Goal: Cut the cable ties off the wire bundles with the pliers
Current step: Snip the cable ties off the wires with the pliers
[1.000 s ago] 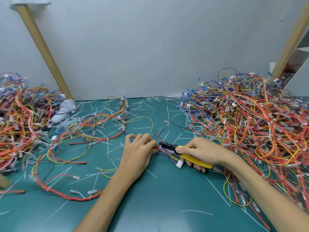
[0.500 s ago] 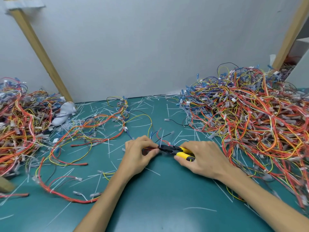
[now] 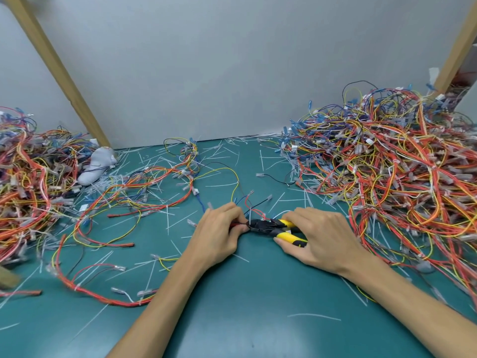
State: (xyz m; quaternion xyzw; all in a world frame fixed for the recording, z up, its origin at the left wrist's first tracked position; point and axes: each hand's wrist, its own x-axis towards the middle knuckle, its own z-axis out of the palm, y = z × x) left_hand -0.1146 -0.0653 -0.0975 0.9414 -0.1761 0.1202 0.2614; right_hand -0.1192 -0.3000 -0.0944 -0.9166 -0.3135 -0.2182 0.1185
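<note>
Within the last second the right hand (image 3: 320, 239) has brought the yellow-handled black-nosed pliers (image 3: 271, 226) in until their nose meets the thin red-and-black wire bundle (image 3: 248, 202) pinched by the left hand (image 3: 219, 236) at centre frame. I'd judge a snip is close, though the tie itself is too small to see. Both hands are clamped tight and nearly touching, while stiff white plastic offcuts (image 3: 167, 220) litter the smooth teal mat (image 3: 232, 319) beside a springy, glossy wire heap (image 3: 387, 164) at right.

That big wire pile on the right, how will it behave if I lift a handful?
Probably floppy: the right wire pile is all sagging loops. A handful would likely drag neighbours along, since strands interweave densely. Likely light for its bulk: thin wires.
</note>
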